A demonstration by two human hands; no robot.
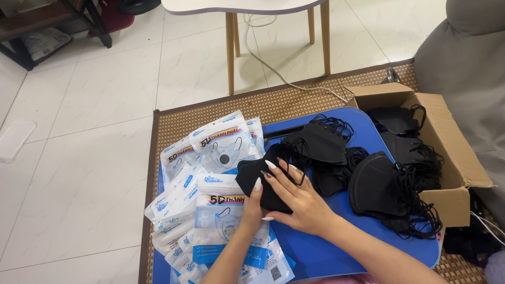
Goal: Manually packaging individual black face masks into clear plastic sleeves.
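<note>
**Black masks under both hands on the blue worktop**

Black masks (263, 181) lie in a small stack near the middle of the blue worktop (326, 247), and both hands are on them. The right hand (297, 197) lies flat on top of the stack with its fingers spread wide, pressing down. The left hand (254, 205) sits at the near left edge of the same stack, with its thumb up on the black cloth and its fingers curled at the side. It pinches the edge of the stack. Both hands have long, pale nails.

Just left of the hands is a heap of clear and white mask packets (210, 173) with blue print. Some lie flat and some lean on each other. One packet lies right under the left wrist.

To the right of the hands are more loose black masks (376, 184) with thin ear loops, piled up on the worktop. Beside them stands an open cardboard box (452, 152) with more black masks inside it.

The worktop rests on a brown woven mat (210, 113). Past the mat is a pale tiled floor (94, 131). A small white table with wooden legs (230, 47) stands there, and a white cable (284, 79) runs across the tiles near it.
</note>
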